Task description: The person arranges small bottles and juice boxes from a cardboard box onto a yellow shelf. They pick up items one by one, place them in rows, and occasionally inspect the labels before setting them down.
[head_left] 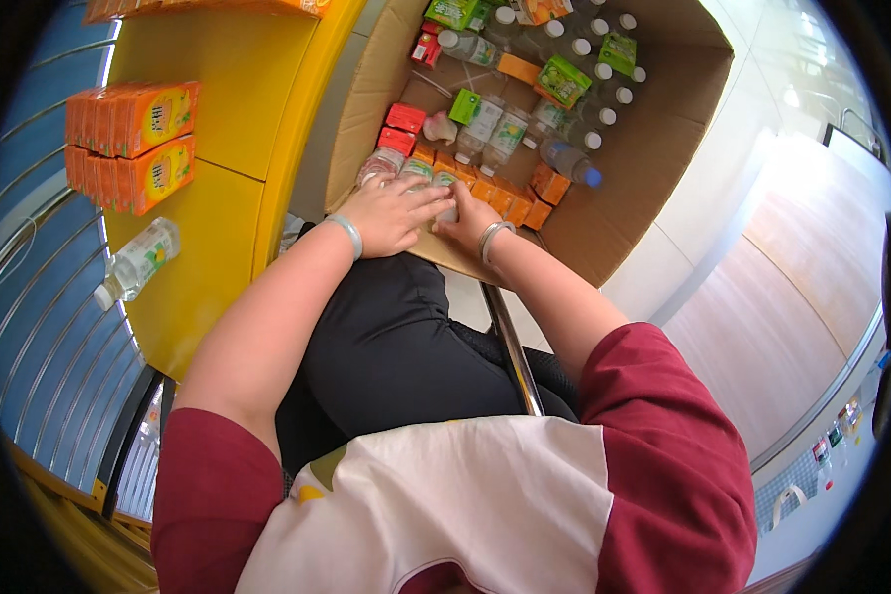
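Both my hands are at the near side of a large cardboard box (653,188) that holds bottles and small drink cartons. My left hand (391,213) lies with fingers stretched out to the right, over the tops of clear bottles. My right hand (468,220) is curled at the side of a clear plastic bottle (446,210), which is partly hidden under my left fingers. Just beyond my fingers, orange drink cartons (500,196) stand in a row. Further in lie clear bottles with green-white labels (506,136), red cartons (399,129) and green cartons (562,81).
On the left, a yellow surface (213,223) bears stacked packs of orange cartons (134,139) and a clear bottle (141,259) on its side. A metal bar (510,346) runs beneath the box's near edge. A pale wooden panel (792,267) stands at right, with more bottles (834,441) beyond.
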A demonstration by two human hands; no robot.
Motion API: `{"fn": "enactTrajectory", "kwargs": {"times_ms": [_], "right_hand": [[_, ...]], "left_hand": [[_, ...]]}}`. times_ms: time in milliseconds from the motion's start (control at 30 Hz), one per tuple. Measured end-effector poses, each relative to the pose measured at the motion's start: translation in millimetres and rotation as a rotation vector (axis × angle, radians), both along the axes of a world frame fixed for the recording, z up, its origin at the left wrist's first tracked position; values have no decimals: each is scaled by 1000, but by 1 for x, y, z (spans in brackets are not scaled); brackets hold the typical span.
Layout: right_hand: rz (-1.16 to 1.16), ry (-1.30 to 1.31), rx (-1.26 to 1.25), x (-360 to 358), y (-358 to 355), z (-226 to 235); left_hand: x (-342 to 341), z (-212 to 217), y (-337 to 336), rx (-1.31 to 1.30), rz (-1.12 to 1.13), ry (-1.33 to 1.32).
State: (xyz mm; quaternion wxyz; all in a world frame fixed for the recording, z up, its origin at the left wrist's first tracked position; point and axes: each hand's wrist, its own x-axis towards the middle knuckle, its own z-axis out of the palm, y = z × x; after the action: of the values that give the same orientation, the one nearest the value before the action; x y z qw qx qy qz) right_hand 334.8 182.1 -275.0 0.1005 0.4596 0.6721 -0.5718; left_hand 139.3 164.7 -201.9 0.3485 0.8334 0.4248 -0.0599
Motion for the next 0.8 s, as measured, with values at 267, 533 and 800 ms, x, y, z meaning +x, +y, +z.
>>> {"fn": "enactTrajectory", "kwargs": {"times_ms": [267, 533, 800], "right_hand": [[9, -25, -401, 21, 21, -21], [94, -429, -26, 10, 40, -78], [249, -623, -224, -13, 38, -175]], "left_hand": [[3, -29, -2, -74, -303, 125], [3, -27, -1, -153, -244, 100], [2, -28, -3, -109, -179, 42]]}}
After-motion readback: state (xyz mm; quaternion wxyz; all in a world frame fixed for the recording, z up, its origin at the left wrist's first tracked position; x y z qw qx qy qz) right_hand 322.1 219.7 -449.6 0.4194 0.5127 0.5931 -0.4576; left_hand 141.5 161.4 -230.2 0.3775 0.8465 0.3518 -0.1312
